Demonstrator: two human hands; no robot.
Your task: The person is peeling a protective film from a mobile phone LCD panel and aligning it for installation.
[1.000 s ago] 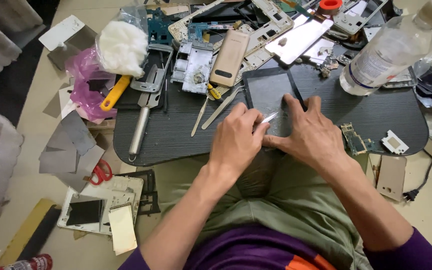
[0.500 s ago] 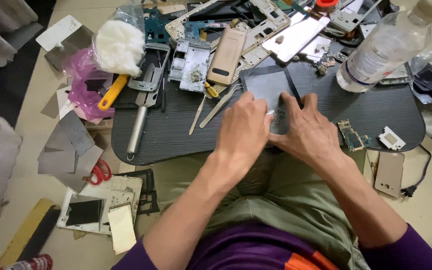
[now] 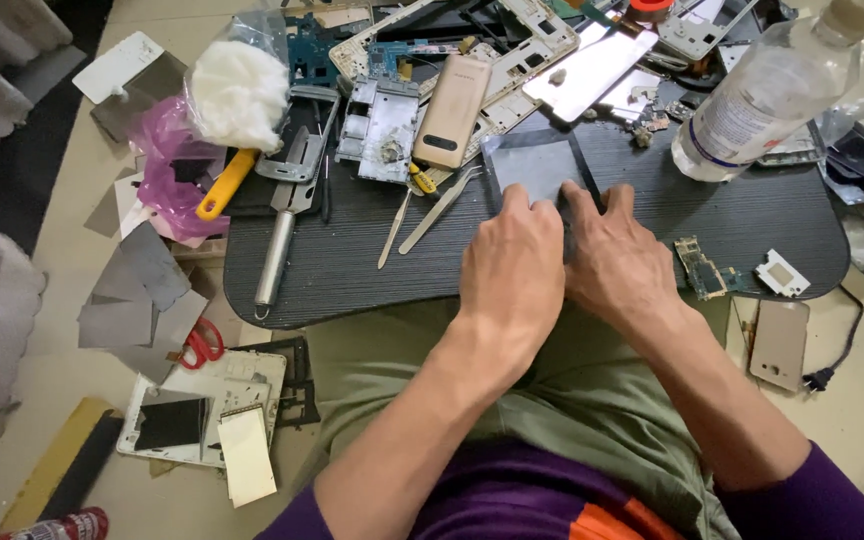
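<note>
My left hand (image 3: 512, 275) & right hand (image 3: 617, 265) lie flat, fingers together, pressing the thin grey screen panel (image 3: 535, 165) on the black mat (image 3: 352, 270). Prob light, stiff, fragile; I'd grip by edges only.

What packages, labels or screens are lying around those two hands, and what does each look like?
Dark grey rectangular screen panel: on the black tray, under both hands' fingertips.
Clear plastic bottle with a white label: lying tilted, far right.
Clear plastic bag of white cotton: far left.
Small dark screen in a white frame: on the floor, lower left.
</note>
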